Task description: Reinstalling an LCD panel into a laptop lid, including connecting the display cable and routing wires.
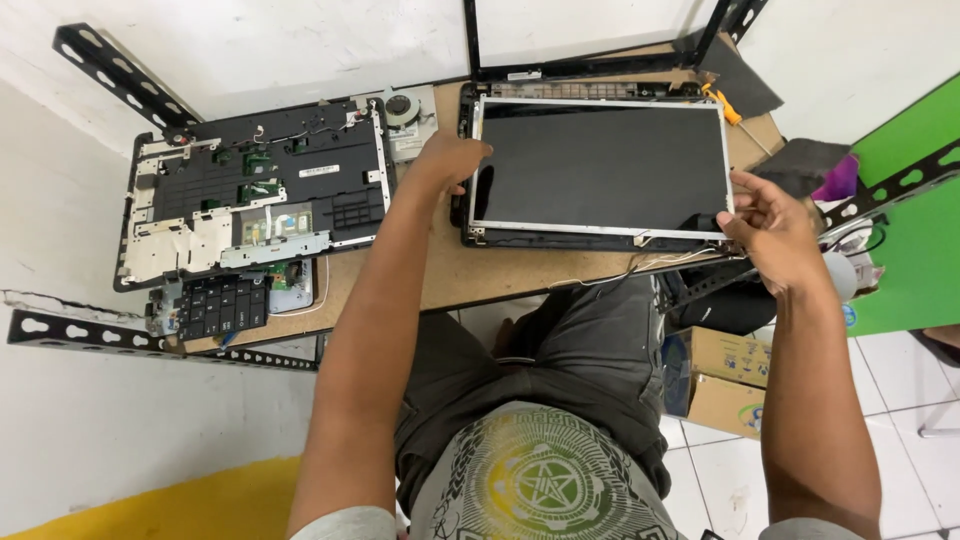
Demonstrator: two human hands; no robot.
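I see the screen panel [600, 168] lying flat on the tabletop [470, 270], straight ahead of me, resting on a dark laptop lid shell [560, 240]. Its long axis runs left to right across my view, so it spans the gap between my two hands. My left hand [450, 160] rests on the panel's left short edge near the upper corner, fingers curled over the metal frame. My right hand [770, 225] is at the lower right corner, fingers half open and loosely spread, touching or just beside that corner; I cannot tell whether it actually grips. Both hands are about equally near, one at each end. Well apart to my left sits the opened laptop base [255, 190], with a loose keyboard [215, 305] just below it.
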